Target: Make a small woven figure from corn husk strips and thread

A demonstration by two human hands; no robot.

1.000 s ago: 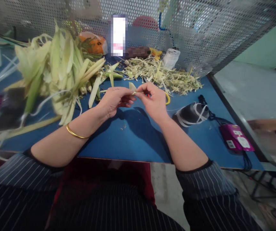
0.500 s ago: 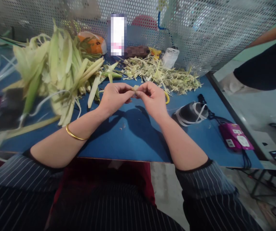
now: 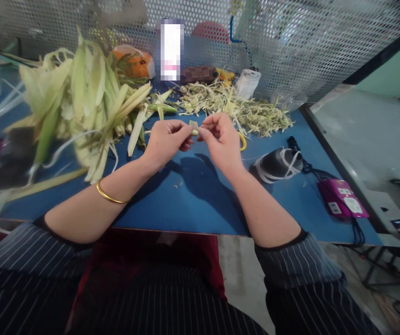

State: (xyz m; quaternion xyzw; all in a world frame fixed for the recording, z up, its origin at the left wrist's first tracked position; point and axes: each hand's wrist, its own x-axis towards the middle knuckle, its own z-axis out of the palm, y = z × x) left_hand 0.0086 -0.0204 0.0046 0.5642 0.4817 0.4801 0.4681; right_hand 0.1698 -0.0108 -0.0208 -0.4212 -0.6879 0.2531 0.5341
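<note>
Between my two hands, above the blue table [image 3: 172,204], is a small piece of pale green corn husk [image 3: 193,124], partly covered by fingers. My left hand [image 3: 166,142] pinches it from the left with thumb and forefinger. From the other side my right hand [image 3: 222,142] has its thumb and forefinger closed at the husk's right end. Yellow-handled scissors [image 3: 243,141] lie partly hidden behind my right hand. A big bundle of corn husks [image 3: 84,97] rests to the left of my left hand. Shredded husk scraps [image 3: 255,114] are heaped beyond my right hand.
A black spool wound with white cord [image 3: 276,165] lies at the right, near a purple power strip [image 3: 342,199] with black cables. A lit phone [image 3: 171,51], blurred out, stands at the back. Behind it rises a perforated metal screen [image 3: 276,42]. An orange packet [image 3: 135,63] sits behind the husks.
My right hand's fingers have lifted and loosened slightly, and more of the husk piece now shows upright between the hands. The person at the far right has gone out of view.
</note>
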